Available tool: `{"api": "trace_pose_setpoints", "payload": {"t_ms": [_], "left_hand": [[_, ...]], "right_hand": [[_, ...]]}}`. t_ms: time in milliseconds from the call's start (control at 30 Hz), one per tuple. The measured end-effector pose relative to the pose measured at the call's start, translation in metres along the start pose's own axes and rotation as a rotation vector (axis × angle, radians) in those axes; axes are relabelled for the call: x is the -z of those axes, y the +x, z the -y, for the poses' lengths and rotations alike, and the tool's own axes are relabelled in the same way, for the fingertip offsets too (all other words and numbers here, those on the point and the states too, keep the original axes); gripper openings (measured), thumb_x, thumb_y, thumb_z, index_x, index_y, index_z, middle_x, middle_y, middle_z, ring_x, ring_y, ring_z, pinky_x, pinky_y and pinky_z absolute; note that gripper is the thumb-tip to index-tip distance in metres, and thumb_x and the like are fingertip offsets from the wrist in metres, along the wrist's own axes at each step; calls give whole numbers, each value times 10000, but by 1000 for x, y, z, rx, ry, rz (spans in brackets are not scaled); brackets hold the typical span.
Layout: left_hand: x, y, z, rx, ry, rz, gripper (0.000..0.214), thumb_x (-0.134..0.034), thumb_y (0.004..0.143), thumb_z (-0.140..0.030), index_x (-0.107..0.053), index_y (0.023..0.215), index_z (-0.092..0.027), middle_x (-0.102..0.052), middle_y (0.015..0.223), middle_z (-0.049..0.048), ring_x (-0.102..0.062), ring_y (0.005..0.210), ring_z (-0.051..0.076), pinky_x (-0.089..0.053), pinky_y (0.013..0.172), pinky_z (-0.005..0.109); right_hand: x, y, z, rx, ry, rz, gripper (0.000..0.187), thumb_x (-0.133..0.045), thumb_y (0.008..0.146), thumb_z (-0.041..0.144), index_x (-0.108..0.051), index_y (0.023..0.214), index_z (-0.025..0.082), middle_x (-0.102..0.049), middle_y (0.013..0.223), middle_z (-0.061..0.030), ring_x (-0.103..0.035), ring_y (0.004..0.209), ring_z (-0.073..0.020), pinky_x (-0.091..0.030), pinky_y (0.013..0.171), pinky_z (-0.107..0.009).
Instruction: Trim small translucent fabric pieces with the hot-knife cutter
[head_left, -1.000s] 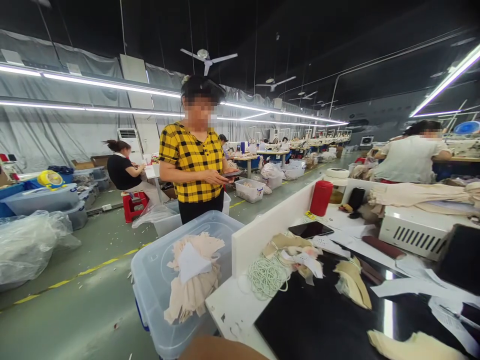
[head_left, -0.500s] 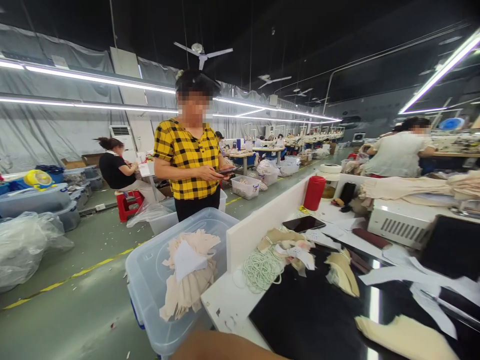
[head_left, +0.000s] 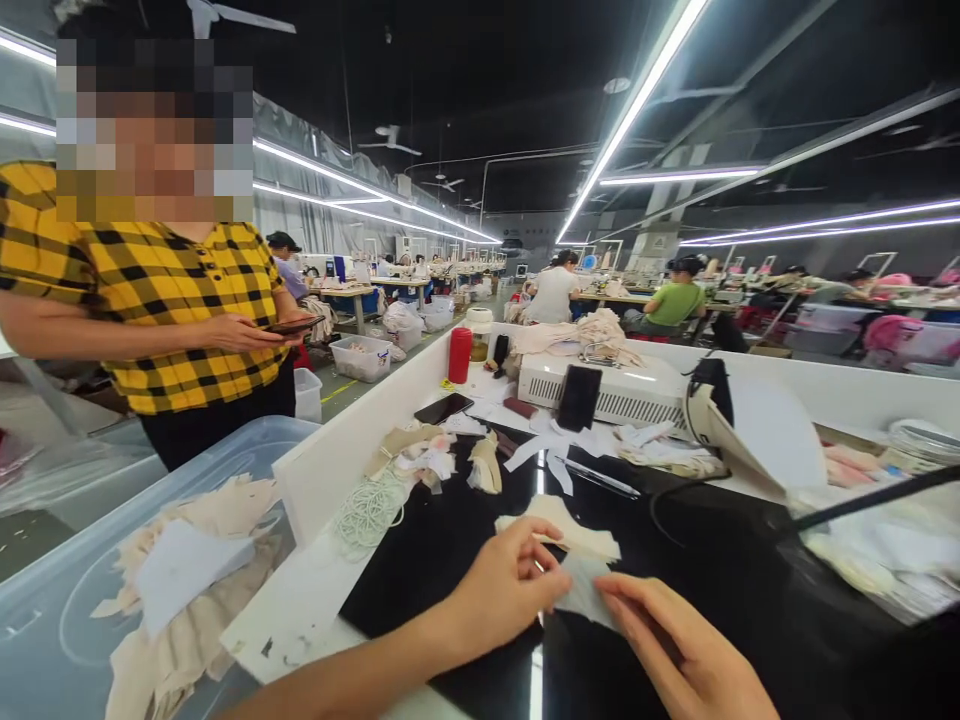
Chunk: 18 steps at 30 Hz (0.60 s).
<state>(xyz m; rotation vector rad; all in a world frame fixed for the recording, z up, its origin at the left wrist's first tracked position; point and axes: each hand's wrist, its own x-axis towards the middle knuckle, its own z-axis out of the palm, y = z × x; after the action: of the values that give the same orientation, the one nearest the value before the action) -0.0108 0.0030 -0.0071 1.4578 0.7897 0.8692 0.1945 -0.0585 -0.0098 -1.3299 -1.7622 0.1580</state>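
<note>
Over the black board (head_left: 720, 580) both of my hands meet at a thin, whitish, see-through piece of material (head_left: 583, 592). My left hand (head_left: 514, 572) has its fingers curled and pinches the left edge of that piece. The right edge lies between the thumb and fingertips of my right hand (head_left: 679, 640), which is closed on it. Just beyond them a cream fabric piece (head_left: 589, 535) lies flat, partly covered by my left fingers. Whether the thin piece touches the cream one is hard to make out.
Left of the board lie pale green cord (head_left: 369, 515) and fabric scraps (head_left: 486, 465). Behind are a phone (head_left: 444, 408), a red cylinder (head_left: 460, 355) and a white slotted machine (head_left: 622, 392). A lidded bin (head_left: 45, 570) bears fabric; a person in plaid (head_left: 202, 330) stands beside it.
The view has swung right and down toward the board. Earlier only a blurred bit of skin showed at the bottom edge; now both my hands are in view, holding the thin piece.
</note>
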Motion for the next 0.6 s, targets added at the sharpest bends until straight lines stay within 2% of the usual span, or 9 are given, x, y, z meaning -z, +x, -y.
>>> {"api": "trace_pose_setpoints", "payload": {"t_ms": [100, 233, 433, 600], "left_hand": [[8, 10, -8, -65, 115, -82, 216, -637, 849, -234, -549, 1040, -190, -565, 839, -42, -533, 658, 85, -446, 630, 215], [22, 27, -20, -144, 345, -146, 101, -644, 892, -270, -575, 891, -197, -592, 822, -38, -530, 714, 118, -419, 679, 248], [36, 47, -22, -240, 717, -132, 53, -645, 938, -241, -646, 891, -217, -646, 862, -31, -594, 823, 168, -418, 771, 281], [34, 53, -7, -262, 921, -135, 76, -631, 969, -211, -665, 901, -205, -661, 893, -5, -614, 866, 192, -427, 794, 300]], "right_hand": [[-8, 17, 7, 16, -55, -5, 305, -518, 1037, 494, -740, 1007, 287, -760, 939, -15, -756, 846, -179, -599, 758, -218], [-19, 43, 4, 1, -142, 31, 335, -470, 1063, 509, -722, 1062, 288, -737, 977, -15, -713, 807, -188, -558, 669, -268], [-39, 65, -17, 15, -270, 35, 445, -383, 1085, 511, -742, 1015, 258, -718, 921, -59, -662, 859, -268, -496, 774, -394], [-51, 63, -29, 48, -369, 51, 432, -377, 1098, 422, -747, 974, 238, -707, 875, -69, -625, 805, -274, -425, 732, -396]]}}
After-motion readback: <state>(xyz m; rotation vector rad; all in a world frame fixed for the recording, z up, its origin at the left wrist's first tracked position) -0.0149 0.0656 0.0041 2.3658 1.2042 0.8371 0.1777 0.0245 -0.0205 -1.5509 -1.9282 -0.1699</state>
